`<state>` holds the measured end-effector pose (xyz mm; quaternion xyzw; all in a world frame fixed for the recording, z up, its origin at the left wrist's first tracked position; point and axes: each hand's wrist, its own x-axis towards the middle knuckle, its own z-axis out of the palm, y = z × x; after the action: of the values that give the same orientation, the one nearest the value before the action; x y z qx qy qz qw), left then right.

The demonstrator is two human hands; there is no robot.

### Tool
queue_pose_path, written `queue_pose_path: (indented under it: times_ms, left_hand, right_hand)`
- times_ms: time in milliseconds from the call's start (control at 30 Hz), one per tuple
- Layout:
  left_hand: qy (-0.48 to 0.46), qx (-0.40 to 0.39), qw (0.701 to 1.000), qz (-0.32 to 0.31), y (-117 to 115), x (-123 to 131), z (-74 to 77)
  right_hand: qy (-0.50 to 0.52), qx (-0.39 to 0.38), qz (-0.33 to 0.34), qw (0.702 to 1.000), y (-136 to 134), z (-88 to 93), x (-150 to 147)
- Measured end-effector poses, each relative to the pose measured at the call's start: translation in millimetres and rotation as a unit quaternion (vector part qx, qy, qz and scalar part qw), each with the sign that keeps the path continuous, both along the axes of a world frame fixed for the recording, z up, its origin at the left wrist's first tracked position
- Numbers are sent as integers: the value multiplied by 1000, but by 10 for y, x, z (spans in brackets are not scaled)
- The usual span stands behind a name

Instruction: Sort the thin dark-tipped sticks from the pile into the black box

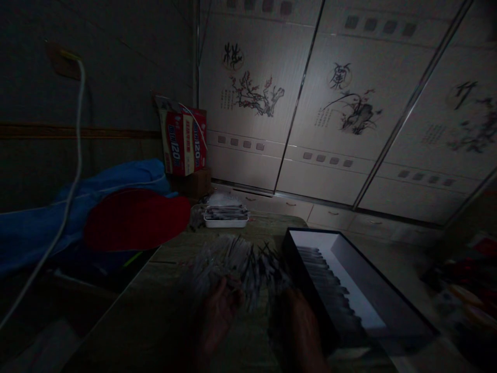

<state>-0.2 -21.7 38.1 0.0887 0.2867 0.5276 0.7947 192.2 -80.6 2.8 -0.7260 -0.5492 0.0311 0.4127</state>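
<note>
In the dim light, a loose pile of thin, stick-like pieces [236,259], some clear and some dark, is spread on the table. My left hand [222,308] is at the near edge of this pile, its fingers curled inward; whatever lies between them is too dark to make out. My right hand [301,321] is back-up beside the darker pieces, with its fingertips lost in shadow. Just right of it stands a dark-edged open box [361,274] with a white inside. Bundles of dark slim pieces [324,277] lie in a row along the box's left side.
A white tray [225,223] filled with similar thin pieces stands at the table's [171,290] far edge. Left of the table are a red round cushion-like item [135,220] and blue fabric [116,178]. A red printed carton [184,140] and sliding cabinet doors [252,124] are behind. A white cable [79,129] hangs at left.
</note>
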Motion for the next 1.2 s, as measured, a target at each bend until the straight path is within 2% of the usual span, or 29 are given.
queue_pose_path:
  times_ms: [100, 267, 367, 467, 600, 700, 800, 867, 1000, 1200]
  left_hand:
    - [2, 3, 1000, -6, 18, -7, -27]
    - [4, 28, 999, -18, 12, -5, -69]
    - [-2, 54, 998, -21, -5, 4, -103]
    - [6, 73, 997, -23, -14, 15, -145]
    - [33, 87, 995, -17, 8, 25, -194]
    - [43, 90, 995, -11, 23, 30, -218]
    - [46, 82, 995, -13, 19, 37, -221]
    - [53, 82, 995, -17, 10, 42, -214]
    - [70, 113, 991, -34, -11, 52, -203]
    - [103, 113, 987, -40, -58, 71, -188]
  right_hand:
    - [-100, -99, 33, 990, 16, -15, -44]
    - [-108, -152, 90, 978, -107, -30, -137]
    - [-123, -183, 83, 972, -142, -73, -175]
    - [-139, -182, 74, 971, -108, -122, -190]
    - [-98, -119, 86, 984, -56, -67, -242]
    - [29, -38, 118, 992, -41, 59, -336]
    - [190, 24, 120, 974, -31, 158, -459]
    - [253, 44, 128, 958, -27, 183, -533]
    - [291, 70, 166, 940, -28, 163, -615]
    - [269, 117, 141, 946, -26, 109, -686]
